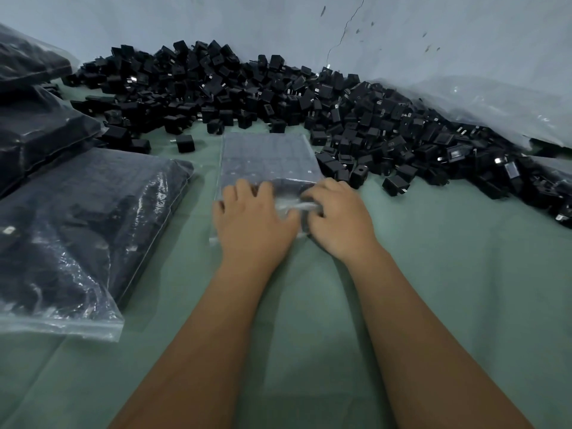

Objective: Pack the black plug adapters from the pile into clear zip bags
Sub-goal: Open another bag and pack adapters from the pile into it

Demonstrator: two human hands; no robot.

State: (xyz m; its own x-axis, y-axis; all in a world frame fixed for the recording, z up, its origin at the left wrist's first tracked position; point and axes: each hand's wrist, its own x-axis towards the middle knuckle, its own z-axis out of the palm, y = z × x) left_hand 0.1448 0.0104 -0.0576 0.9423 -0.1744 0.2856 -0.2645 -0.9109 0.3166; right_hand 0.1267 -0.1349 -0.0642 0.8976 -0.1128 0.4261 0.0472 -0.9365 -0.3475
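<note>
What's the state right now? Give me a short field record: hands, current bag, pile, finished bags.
left hand: fingers lie on the near end of the current bag
right hand: fingers curled at the bag's mouth, gripping it
current bag: flat on the green cloth, adapters in rows inside
pile: loose adapters along the wall, behind and right of the bag
finished bags: several filled, on the left

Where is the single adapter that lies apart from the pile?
In the head view, the lone adapter lies on the green cloth, left of the bag being filled, just before the pile.
</note>
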